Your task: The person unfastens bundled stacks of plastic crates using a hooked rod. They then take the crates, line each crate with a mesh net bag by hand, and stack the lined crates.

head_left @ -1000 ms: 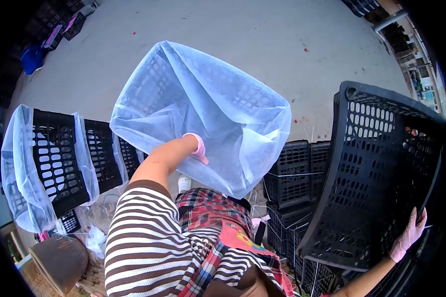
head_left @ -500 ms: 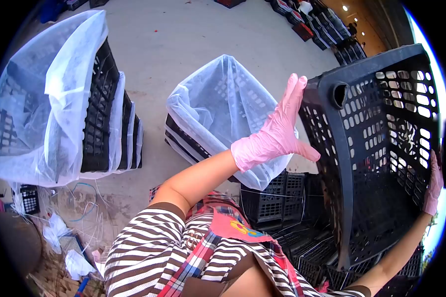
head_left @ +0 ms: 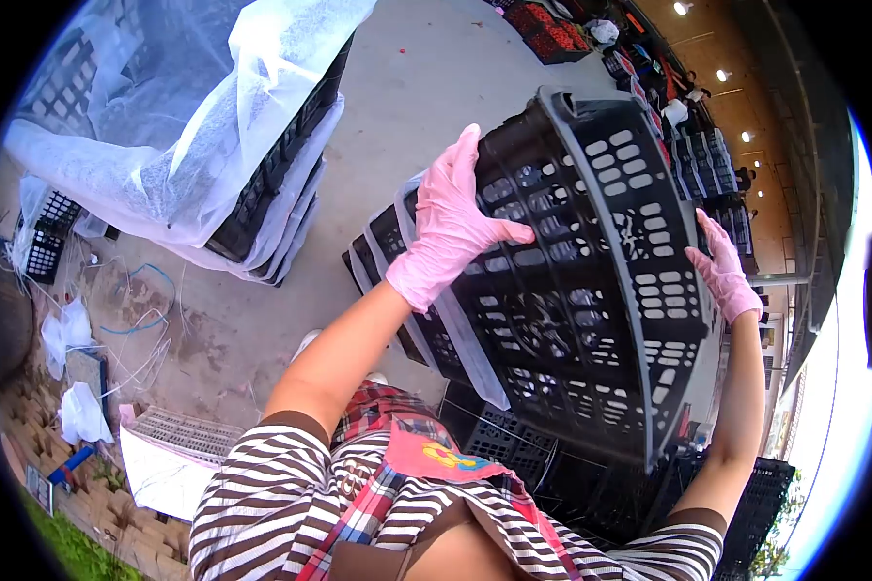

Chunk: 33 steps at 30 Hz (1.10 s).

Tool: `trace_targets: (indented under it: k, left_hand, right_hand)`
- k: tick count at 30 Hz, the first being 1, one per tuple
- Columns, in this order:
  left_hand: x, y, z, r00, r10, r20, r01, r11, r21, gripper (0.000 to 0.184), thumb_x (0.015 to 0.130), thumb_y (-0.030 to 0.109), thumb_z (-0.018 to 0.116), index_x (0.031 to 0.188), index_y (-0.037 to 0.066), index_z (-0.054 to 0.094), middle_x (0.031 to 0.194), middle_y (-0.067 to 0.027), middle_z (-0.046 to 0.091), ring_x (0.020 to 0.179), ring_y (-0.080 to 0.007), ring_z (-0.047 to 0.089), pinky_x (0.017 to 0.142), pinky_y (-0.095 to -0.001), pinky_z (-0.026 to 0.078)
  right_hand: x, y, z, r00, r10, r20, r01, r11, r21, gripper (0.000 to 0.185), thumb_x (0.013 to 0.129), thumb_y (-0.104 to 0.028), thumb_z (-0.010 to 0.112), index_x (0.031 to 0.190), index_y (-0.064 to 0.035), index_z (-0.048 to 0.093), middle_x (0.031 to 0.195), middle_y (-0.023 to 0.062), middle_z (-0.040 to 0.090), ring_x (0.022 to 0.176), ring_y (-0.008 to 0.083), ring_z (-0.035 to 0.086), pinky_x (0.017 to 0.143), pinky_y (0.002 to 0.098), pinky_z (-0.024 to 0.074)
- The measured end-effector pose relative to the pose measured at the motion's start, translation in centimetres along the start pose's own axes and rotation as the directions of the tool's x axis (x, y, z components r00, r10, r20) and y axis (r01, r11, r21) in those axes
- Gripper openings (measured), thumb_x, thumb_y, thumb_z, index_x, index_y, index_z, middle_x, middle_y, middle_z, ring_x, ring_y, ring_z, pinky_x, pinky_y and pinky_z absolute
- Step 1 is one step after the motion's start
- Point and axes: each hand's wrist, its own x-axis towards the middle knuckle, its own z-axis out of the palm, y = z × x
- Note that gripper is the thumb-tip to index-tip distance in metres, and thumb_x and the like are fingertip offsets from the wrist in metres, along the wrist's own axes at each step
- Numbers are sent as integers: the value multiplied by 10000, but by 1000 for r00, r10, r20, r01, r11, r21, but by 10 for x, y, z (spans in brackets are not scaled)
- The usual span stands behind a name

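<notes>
A black perforated crate (head_left: pixel 562 290) is tilted in front of me, between my two pink-gloved hands. My left hand (head_left: pixel 455 218) lies against its left side, fingers spread. At its right side is my right hand (head_left: pixel 724 266), fingers apart, near the crate's wall. Below and left of this crate shows part of a stack with a white liner (head_left: pixel 465 353) hanging between black crates. At the upper left stands another stack of black crates, its top one draped in a white translucent liner (head_left: pixel 208 145).
Crates with red contents (head_left: pixel 543 31) and more stacked crates (head_left: pixel 702 160) stand at the top right. White plastic scraps (head_left: pixel 83 414), loose strings and a pinkish-white crate (head_left: pixel 179 441) lie at lower left. Black crates (head_left: pixel 513 441) stand beside my apron.
The bare black crate has moved left and now covers most of the lined stack in the middle. My left hand has come against its side. The view has shifted.
</notes>
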Motion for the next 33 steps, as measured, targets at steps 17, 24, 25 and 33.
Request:
trace_targets:
  k: [17,24,25,33]
  left_hand:
    - [61,-66,13,829,-114,547,417,777,-471,433,573,-29,772,970,39,614,830,4,630,717,-97,568,698,-249,475]
    - [65,-87,29,809,-169,563,468,764,-444,446,563,-65,748,975,43,614,832,-2,634,729,-113,584,701,-257,485]
    - [64,-100,33,803,-180,568,492,739,-461,459,559,-75,743,982,44,613,845,-4,636,738,-117,588,702,-261,487]
    - [70,-151,44,846,-147,513,394,820,-415,574,597,-110,703,1138,24,568,1068,-49,624,913,-163,591,822,-292,478]
  right_hand:
    - [-202,-78,111,935,194,-296,-274,926,-258,330,651,-193,796,863,-100,562,629,73,599,568,271,606,510,344,470]
    - [-195,-85,116,945,252,-207,-301,919,-256,299,676,-190,770,868,-97,561,650,87,590,581,280,597,530,356,467]
    - [-193,-87,122,949,229,-216,-280,927,-249,269,697,-201,752,845,-91,555,643,88,580,585,285,591,535,360,463]
    - [-189,-80,130,965,192,-177,-234,938,-255,262,725,-208,711,887,-94,539,698,75,584,666,284,602,590,374,485]
